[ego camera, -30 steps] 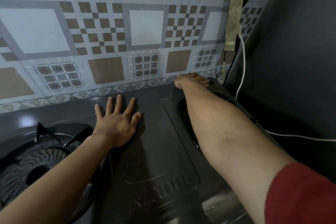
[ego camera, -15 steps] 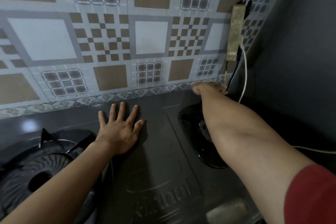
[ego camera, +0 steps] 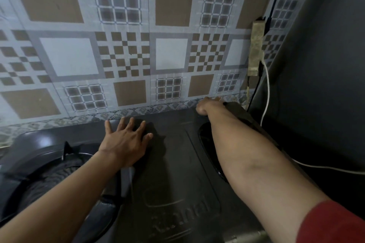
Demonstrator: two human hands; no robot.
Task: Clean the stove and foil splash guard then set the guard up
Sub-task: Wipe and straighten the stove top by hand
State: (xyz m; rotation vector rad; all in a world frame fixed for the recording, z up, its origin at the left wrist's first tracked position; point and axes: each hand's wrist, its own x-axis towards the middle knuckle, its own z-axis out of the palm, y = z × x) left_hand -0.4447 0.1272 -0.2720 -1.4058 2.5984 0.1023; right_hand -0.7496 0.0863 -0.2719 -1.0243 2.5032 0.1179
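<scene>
Dark stove (ego camera: 177, 165) lies under the flat, spread left hand (ego camera: 126, 144); whether the right hand (ego camera: 207, 105) grips anything is unclear.

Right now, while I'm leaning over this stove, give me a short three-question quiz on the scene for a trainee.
1. True or false: the left hand lies flat, fingers spread, on the dark grey metal stove top.
2. Where does the right hand reach? A: the stove's front edge. B: its back edge, by the patterned brown and grey tiled wall. C: lifted clear of the stove.
3. Fill the gap: the thin white cable hangs on the person's ____ side of the stove.

Key: 1 true; 2 B; 3 right.
</scene>
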